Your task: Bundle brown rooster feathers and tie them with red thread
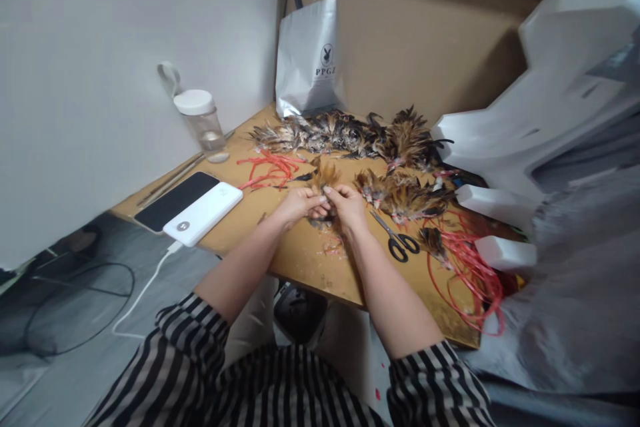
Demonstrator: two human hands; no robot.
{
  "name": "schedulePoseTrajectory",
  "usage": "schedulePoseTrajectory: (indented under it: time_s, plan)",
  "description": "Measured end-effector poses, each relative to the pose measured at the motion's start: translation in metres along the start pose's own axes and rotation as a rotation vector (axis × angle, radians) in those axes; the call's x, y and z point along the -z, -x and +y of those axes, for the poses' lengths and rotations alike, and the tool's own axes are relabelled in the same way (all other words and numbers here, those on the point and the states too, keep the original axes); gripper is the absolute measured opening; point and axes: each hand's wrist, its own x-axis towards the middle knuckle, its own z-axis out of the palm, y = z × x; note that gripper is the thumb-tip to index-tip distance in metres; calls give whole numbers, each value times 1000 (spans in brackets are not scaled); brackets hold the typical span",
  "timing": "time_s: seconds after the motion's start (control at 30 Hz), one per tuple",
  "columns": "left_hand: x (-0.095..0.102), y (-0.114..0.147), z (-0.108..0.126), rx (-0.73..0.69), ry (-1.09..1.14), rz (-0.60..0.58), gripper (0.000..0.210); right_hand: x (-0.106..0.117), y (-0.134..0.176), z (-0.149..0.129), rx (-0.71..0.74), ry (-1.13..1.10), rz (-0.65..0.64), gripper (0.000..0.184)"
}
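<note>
Over the middle of the table, my left hand [301, 206] and my right hand [347, 207] meet with fingertips pinched together. Between them they grip a small bunch of brown feathers [326, 177], its golden-brown tips fanning out away from me; its lower end is mostly covered by my fingers. Just right of my right hand lies a row of brown feather bunches [400, 195]. Black-handled scissors [396, 238] rest open-bladed beside my right wrist. Bits of red string and fluff [333, 245] are scattered on the wood below my hands.
Piled feathers [345, 134] line the back, before a silver bag [310, 60]. Red string lies left [270, 170] and tangled at right [467, 267]. A phone [173, 204], a white power bank [204, 214] with cable and a clear bottle [207, 127] stand left. White foam pieces [500, 204] crowd the right.
</note>
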Motion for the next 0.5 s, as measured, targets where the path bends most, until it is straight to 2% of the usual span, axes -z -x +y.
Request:
schedulePoseTrajectory:
  time_s: [0.1,0.23,0.3,0.4,0.5]
  plan:
    - [1,-1,-1,-14,-17,21,25,0,-1,2,-20,-3,-6,31]
    - [3,-2,0,-52,-28,80,25,12,-6,-1,14,89,-124,25]
    - [5,-2,1,-76,-9,127,25,23,-8,-3,85,225,-234,23]
    - [6,-2,4,-86,13,175,26,36,-9,-5,104,476,-432,17]
    - [6,-2,5,-86,21,188,26,37,-4,-6,155,695,-529,9]
